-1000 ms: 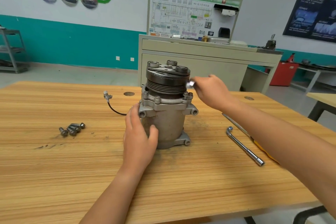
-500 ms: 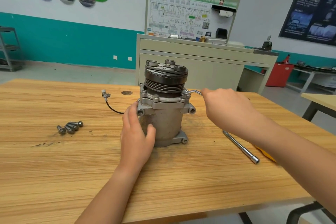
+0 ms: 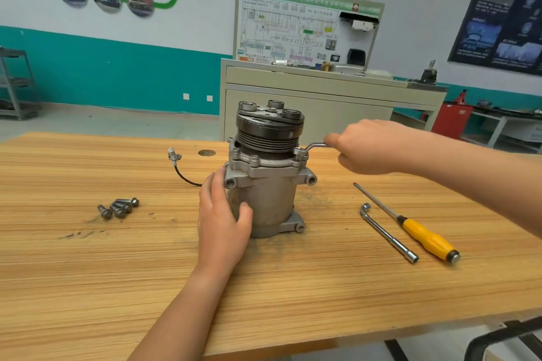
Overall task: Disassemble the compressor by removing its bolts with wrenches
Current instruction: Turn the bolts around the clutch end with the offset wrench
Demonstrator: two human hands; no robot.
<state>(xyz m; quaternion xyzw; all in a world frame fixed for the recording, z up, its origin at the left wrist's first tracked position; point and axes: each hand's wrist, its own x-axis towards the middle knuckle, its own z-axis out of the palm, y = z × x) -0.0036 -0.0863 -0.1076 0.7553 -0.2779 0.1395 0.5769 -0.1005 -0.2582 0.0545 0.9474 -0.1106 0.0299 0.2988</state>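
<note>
Now the grey cast-metal compressor (image 3: pixel 269 193) stands upright near the middle of the light striped wooden worktop (image 3: pixel 88 272), with its black grooved pulley (image 3: pixel 268 132) on top. The left hand (image 3: pixel 223 223) grips the near left side of its body, with the fingers (image 3: pixel 215 187) curved round the housing just under the flange and the thumb pressed on the front. The right hand (image 3: pixel 369 146) is clenched round the shaft of a bent silver socket wrench (image 3: pixel 312 146), which runs level from the fist to the compressor. Its down-turned end sits over a flange bolt (image 3: pixel 298 153) on the right rim, just below the pulley. Another bolt head (image 3: pixel 254 159) shows on the flange's front rim. A thin black cable with a pale plug (image 3: pixel 174 155) leaves the compressor's far left side and lies on the wood. Well to the left, a small heap of loose grey bolts (image 3: pixel 118 207) lies on the wood, the bolts touching one another. To the right of the compressor lie a second L-shaped silver wrench (image 3: pixel 387 233) and, just beside it on the outer side, a yellow-handled screwdriver (image 3: pixel 425 239). They are roughly parallel and apart from each other, and no hand touches them.
</note>
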